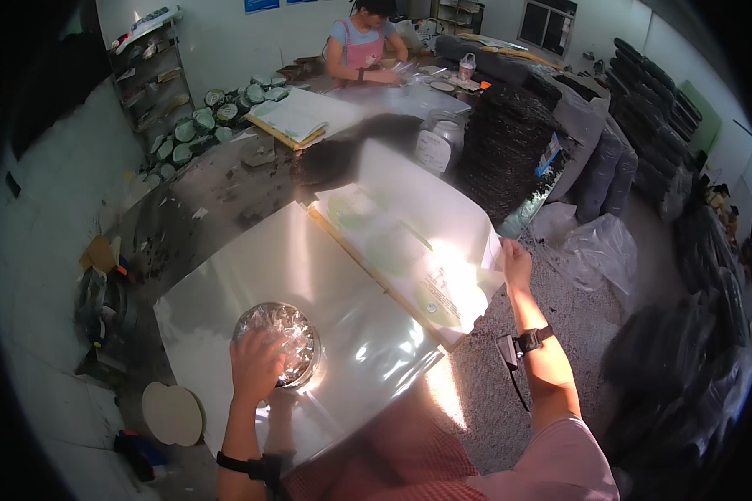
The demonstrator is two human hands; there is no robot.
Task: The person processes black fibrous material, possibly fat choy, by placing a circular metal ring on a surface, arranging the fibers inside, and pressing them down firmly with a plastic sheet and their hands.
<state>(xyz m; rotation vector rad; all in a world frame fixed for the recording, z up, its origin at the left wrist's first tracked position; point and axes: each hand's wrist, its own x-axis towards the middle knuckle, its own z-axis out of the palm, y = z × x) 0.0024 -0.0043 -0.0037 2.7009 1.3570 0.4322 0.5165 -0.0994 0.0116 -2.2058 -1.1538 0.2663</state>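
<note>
On the left, my left hand (256, 361) rests over a round metal bowl (313, 361) full of crumpled clear film (291, 327); its fingers lie apart on the film, with the tips partly hidden. Out to the right, my right hand (516, 264) pinches the edge of a thin whitish sheet (414, 185), which is raised and curling. Below that sheet lies a stack of sheets printed in green (384, 250), bound along its near left side by a yellowish strip (355, 257). Bowl and stack both sit on a glossy, pale covering (226, 280) over the table.
Across the table a person in a pink apron (363, 54) handles clear film. A lidded clear jar (439, 140) stands beside tall black stacks (510, 138). Another sheet stack (309, 113) lies at the far left, near green-and-white bundles (200, 121). Clear plastic (597, 250) lies at right.
</note>
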